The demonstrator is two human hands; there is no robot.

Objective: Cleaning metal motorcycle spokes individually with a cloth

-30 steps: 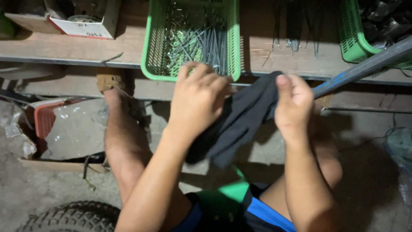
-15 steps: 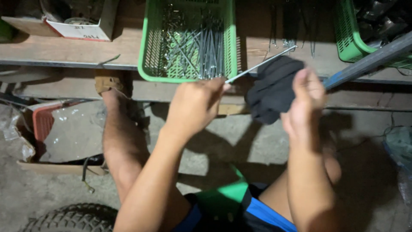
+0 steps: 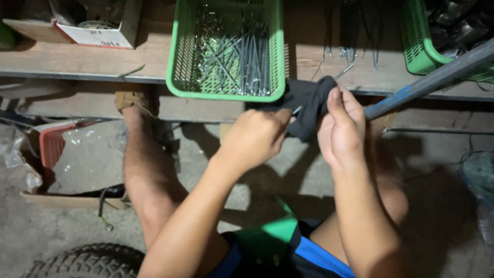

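Note:
My right hand grips a bunched black cloth in front of the wooden shelf edge. A thin metal rod passes through the cloth, its far tip sticking out above toward the shelf. My left hand pinches the near end of that rod just left of the cloth. Right behind both hands stands a green plastic basket holding several similar thin metal rods.
A blue-grey metal bar slants from upper right toward my right hand. Another green basket sits at far right, a white cardboard box at upper left. An orange crate and a tyre lie on the concrete floor by my legs.
The cloth went from draped between both hands to bunched in my right hand, up near the shelf. The rod came into view, drawn leftward by my left hand, and now shows less length.

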